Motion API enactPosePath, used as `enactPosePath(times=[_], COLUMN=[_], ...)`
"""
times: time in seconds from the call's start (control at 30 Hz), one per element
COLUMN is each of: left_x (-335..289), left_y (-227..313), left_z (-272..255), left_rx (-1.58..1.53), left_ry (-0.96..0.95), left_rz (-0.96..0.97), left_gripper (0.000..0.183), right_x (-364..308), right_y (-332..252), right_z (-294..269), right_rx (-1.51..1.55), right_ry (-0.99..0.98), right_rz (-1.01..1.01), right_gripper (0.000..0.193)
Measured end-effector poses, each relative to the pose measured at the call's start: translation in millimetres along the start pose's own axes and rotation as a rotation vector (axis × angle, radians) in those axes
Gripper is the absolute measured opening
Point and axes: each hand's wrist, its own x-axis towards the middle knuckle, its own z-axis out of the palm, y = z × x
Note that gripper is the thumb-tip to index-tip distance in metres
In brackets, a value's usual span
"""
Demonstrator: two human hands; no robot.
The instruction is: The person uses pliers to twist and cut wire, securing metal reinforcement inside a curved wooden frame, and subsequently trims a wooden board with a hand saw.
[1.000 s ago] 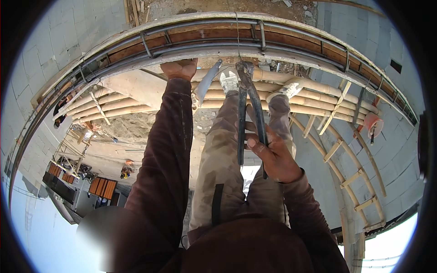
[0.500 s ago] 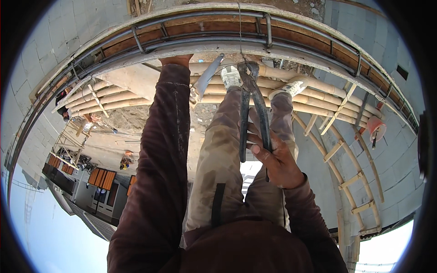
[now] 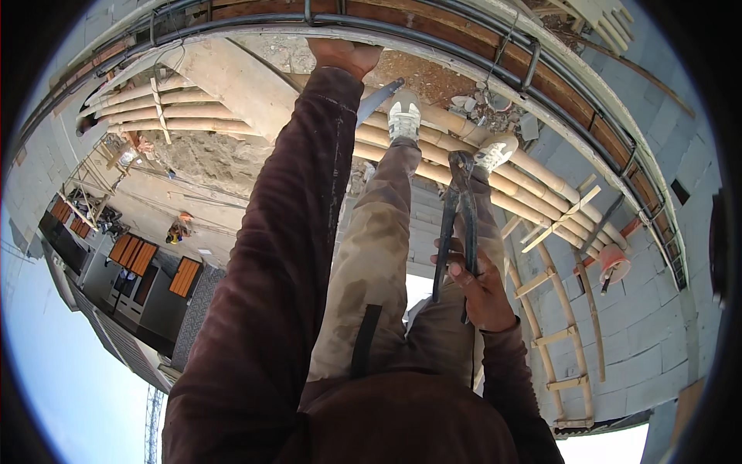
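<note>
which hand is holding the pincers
The right hand, lower in the picture, holds the dark pincers by the handles; the left hand, up near the top edge, shows no tool.

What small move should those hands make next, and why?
Perhaps raise the dark, long-handled metal pincers toward the long grey metal bars: the right grip holds them by the handles, their head is apart from the bars, and the left grip is up near those bars.

Pincers (image 3: 462, 184): scuffed metal. Sleeves (image 3: 290, 209): matt cloth. Poles (image 3: 506, 185): smooth bamboo. Rods (image 3: 433, 38): dull metal.
</note>
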Motion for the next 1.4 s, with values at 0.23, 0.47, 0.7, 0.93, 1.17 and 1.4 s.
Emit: enactPosePath(times=[0.23,0.47,0.7,0.93,1.17,1.4], left_x=[-74.5,-251.9,-309.3,-306.5,-338.6,-276.4], left_y=[15.1,46.7,113.2,123.3,17.3,-48.4], left_z=[-6.1,18.0,-31.7,-86.6,-130.3,-224.6], left_rx=[-1.114,-0.98,-0.826,-0.662,-0.23,0.479], left_ry=[0.085,-0.221,-0.18,0.062,-0.165,-0.654], left_rz=[-0.947,-1.143,-0.94,-0.583,-0.575,-0.22], left_gripper=[0.075,0.056,0.049,0.051,0.046,0.052], right_x=[12.9,9.5,-14.2,-31.6,-86.2,-139.6], right_y=[-6.5,-25.8,-57.1,-68.5,-7.0,85.3], right_z=[-25.1,-54.8,-126.9,-238.2,-262.4,-197.5], right_rx=[-0.22,-0.86,-1.482,-1.6,-1.245,-0.471], right_ry=[0.124,0.005,-0.03,0.176,0.435,0.693], right_rz=[0.083,0.02,0.104,0.327,0.219,-0.047], right_gripper=[0.027,0.038,0.063,0.06,0.058,0.062])
